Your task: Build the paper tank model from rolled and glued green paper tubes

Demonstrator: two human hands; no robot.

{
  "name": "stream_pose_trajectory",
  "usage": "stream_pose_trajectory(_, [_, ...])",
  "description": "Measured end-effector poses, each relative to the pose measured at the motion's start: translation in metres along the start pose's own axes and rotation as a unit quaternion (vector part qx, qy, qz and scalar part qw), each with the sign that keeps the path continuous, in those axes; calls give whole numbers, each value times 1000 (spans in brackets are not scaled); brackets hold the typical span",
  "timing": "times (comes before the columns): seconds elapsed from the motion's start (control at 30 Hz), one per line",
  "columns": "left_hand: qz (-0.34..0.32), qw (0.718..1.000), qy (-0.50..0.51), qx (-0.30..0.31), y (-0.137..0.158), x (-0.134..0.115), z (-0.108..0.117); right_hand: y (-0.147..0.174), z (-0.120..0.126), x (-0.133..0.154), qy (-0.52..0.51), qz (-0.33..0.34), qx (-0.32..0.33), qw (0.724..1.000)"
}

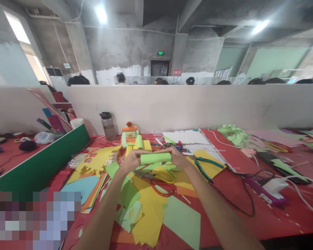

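Note:
A light green paper tube (155,159) lies sideways between my two hands, above the cluttered table. My left hand (133,159) closes on its left end, and my right hand (177,158) grips the right end. Just below are scissors (161,182) with yellow and red handles, lying on yellow paper (148,208). Teal-handled pliers (207,166) rest to the right of my right hand. Beyond my hands stands an orange, green and yellow paper model (130,134), partly hidden behind my left hand.
A grey water bottle (108,126) stands by the white partition (146,107). On the left is a green divider board (41,159). Cut paper covers the red table (224,215). A purple power strip (266,192) with cables lies at right. Other people's heads show beyond the partition.

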State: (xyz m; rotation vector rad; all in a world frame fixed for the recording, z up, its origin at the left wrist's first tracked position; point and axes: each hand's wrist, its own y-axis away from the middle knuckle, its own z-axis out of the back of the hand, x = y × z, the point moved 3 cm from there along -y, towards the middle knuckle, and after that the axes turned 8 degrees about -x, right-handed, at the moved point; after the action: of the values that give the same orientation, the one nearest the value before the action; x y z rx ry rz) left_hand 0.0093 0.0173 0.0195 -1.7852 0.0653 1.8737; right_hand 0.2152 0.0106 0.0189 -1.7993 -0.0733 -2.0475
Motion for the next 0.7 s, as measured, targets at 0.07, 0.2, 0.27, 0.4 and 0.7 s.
stream_pose_trajectory(0.07, [-7,1000,-12,-13,0,-1,1,0,-1,0,-5,-3,7,1000])
stream_pose_trajectory(0.2, [23,999,-37,-28,3,0,18,1,1,-1,-13,-5,2,1000])
stream_pose_trajectory(0.27, [37,998,-41,-39,5,1,32,0,5,-2,-9,3,-10,1000])
stream_pose_trajectory(0.4, [32,986,-53,-155,5,2,55,-2,18,-5,-1,14,-32,999])
stream_pose_trajectory(0.7, [2,996,44,-74,6,-8,30,-2,22,1,16,14,-51,998])
